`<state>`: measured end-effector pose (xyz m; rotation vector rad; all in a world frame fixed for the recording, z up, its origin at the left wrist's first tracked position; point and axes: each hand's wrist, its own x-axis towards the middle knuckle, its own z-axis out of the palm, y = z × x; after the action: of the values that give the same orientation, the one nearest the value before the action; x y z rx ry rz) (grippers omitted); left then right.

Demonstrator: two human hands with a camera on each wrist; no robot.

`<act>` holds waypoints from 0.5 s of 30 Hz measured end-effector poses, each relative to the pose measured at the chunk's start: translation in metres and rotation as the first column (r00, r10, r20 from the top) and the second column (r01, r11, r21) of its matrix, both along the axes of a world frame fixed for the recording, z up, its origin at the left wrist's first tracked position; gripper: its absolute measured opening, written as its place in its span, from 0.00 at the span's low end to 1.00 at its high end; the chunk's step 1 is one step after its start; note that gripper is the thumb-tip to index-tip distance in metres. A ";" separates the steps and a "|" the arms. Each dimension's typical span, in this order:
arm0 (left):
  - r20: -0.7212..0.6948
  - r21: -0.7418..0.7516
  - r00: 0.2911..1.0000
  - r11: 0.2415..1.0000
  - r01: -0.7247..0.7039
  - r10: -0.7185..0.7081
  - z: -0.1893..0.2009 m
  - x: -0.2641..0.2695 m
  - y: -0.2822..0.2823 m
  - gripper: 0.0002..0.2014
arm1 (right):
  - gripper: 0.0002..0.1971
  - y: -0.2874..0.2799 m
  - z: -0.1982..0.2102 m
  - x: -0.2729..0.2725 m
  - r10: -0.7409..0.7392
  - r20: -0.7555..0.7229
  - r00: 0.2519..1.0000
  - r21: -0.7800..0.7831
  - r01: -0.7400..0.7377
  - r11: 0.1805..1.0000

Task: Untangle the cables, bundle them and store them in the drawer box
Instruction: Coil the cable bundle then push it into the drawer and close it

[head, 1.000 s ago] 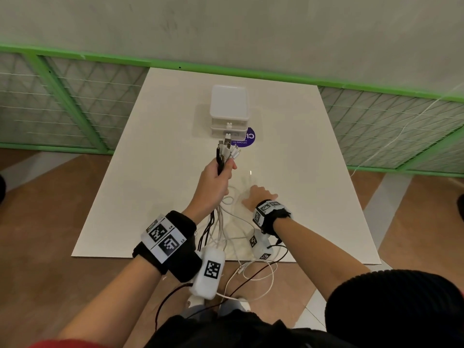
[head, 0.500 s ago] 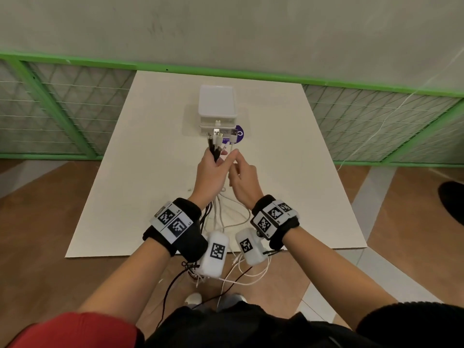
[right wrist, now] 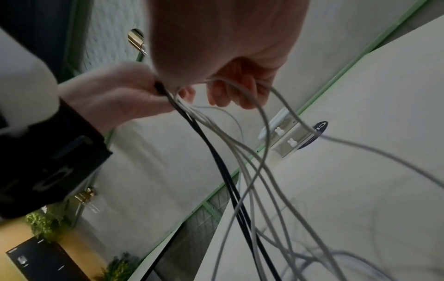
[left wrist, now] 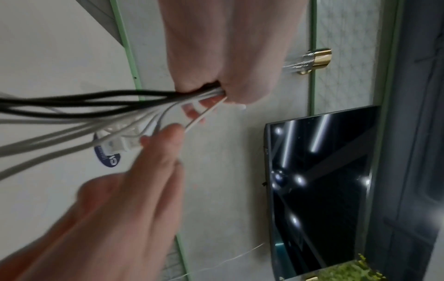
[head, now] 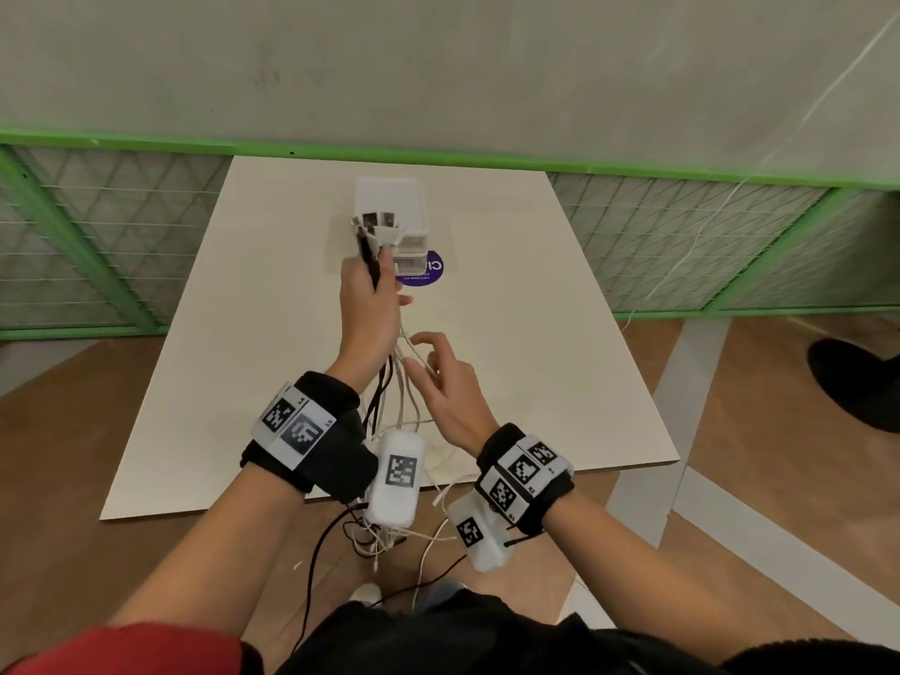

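Note:
My left hand [head: 368, 299] grips a bundle of black and white cables [head: 392, 387] in its fist, held above the table. The plug ends [head: 375, 231] fan out over the fist, in front of the white drawer box [head: 389, 197]. My right hand [head: 438, 377] is just below the left. Its fingers [right wrist: 240, 93] curl loosely round some white cables [right wrist: 261, 121] under the fist. The black cables [right wrist: 216, 161] hang beside them, outside the right hand. Both drawers of the box [right wrist: 288, 138] look shut.
The white table [head: 535, 343] carries a round purple sticker [head: 424, 272] beside the box. The cables' loose ends [head: 389, 533] hang over the table's near edge. A green mesh fence [head: 682, 246] rings the table. A dark shoe [head: 857, 382] is at the right.
My left hand has lifted the bundle higher and towards the box. My right hand left the table, rose to the plugs, then dropped to the white cables below the left fist.

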<state>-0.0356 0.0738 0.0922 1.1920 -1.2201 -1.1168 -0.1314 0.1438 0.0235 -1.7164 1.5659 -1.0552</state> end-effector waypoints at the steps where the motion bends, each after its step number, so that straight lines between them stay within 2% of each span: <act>1: -0.021 -0.003 0.997 0.997 0.072 -0.072 0.004 0.000 0.002 0.10 | 0.25 0.004 0.003 -0.003 -0.022 -0.034 0.999 -0.028 0.021 0.999; 4: 0.031 -0.041 0.971 0.970 0.240 -0.238 0.010 -0.006 0.015 0.11 | 0.34 0.004 0.020 -0.013 -0.069 -0.066 0.995 -0.220 0.053 0.974; 5: 0.075 -0.060 0.966 0.966 0.251 -0.246 0.010 -0.008 0.021 0.12 | 0.35 0.002 0.027 -0.014 -0.034 -0.032 0.999 -0.225 0.026 0.974; 7: 0.112 -0.095 0.967 0.966 0.241 -0.230 0.013 -0.012 0.027 0.13 | 0.35 0.001 0.037 -0.010 0.089 0.132 0.987 -0.119 -0.074 0.990; 9: 0.005 -0.072 0.969 0.966 0.247 -0.247 0.018 -0.015 0.030 0.13 | 0.30 0.003 0.040 -0.003 0.145 0.263 0.954 -0.051 -0.137 0.989; 12: -0.165 -0.016 0.940 0.954 0.299 -0.298 0.026 -0.019 0.033 0.11 | 0.12 0.001 0.036 0.003 0.091 0.284 0.954 -0.070 -0.074 0.995; 13: -0.183 -0.008 0.937 0.954 0.300 -0.297 0.030 -0.019 0.033 0.13 | 0.10 0.002 0.037 0.005 0.070 0.280 0.957 -0.044 -0.060 0.997; 15: -0.213 -0.016 0.934 0.957 0.289 -0.285 0.039 -0.017 0.028 0.15 | 0.16 0.006 0.026 0.004 0.052 0.218 0.975 0.033 -0.061 0.998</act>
<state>-0.0527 0.1020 0.1316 0.8943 -1.2450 -1.4343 -0.1277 0.1503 0.0497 -1.5523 1.3840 -1.1340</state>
